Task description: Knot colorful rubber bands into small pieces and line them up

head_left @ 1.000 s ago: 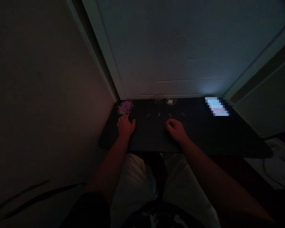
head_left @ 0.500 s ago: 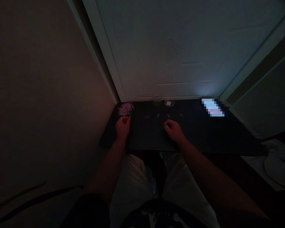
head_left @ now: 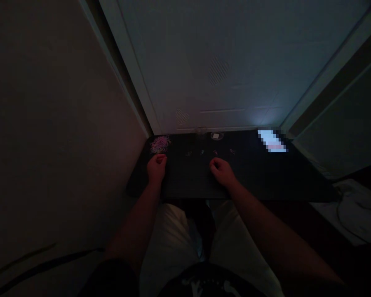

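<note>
1. The left hand, fingers curled, is just near of the pile at the worktop's far left; its grip is unclear.
2. The right hand is curled shut, contents unclear, near of the small bunches.
3. The phone glows far right.

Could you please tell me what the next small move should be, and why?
I would probably turn the left hand slightly to bring its fingertips into clearer view. It is curled at the near side of the colourful heap, and the dim light makes it impossible to tell whether it holds a piece.
</note>
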A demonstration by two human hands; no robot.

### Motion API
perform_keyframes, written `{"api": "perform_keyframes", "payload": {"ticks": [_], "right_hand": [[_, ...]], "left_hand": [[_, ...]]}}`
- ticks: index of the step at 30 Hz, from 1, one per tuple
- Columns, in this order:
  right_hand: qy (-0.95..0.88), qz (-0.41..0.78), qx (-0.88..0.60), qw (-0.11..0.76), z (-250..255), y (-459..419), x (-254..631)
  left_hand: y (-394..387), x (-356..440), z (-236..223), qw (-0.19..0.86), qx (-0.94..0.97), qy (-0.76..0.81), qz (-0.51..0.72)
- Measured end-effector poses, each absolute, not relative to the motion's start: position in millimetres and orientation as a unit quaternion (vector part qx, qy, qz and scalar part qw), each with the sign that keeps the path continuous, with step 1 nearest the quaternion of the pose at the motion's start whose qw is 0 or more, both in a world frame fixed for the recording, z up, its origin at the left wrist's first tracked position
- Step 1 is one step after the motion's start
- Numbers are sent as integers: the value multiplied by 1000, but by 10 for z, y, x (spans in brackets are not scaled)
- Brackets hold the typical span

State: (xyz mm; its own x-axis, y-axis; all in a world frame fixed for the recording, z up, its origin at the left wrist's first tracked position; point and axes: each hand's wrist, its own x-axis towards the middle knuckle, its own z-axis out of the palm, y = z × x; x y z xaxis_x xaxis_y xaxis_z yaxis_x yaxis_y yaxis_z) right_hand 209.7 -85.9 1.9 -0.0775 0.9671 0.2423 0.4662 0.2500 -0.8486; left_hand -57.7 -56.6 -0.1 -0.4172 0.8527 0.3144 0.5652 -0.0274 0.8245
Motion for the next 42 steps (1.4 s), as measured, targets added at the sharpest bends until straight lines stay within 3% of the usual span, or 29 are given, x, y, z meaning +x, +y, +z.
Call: {"api": "perform_keyframes", "payload": {"ticks": [24,33,42], "right_hand": [[-673,308,-514,434,47,-849,2058],[-672,306,-510,441,24,-809,2061],[-770,254,-476,339,90,-871,2010]], "left_hand": [[-600,-598,103,41,575,728,371],[-613,-557,137,102,597,709,361],[-804,-80,159,228,724,574,308]]}}
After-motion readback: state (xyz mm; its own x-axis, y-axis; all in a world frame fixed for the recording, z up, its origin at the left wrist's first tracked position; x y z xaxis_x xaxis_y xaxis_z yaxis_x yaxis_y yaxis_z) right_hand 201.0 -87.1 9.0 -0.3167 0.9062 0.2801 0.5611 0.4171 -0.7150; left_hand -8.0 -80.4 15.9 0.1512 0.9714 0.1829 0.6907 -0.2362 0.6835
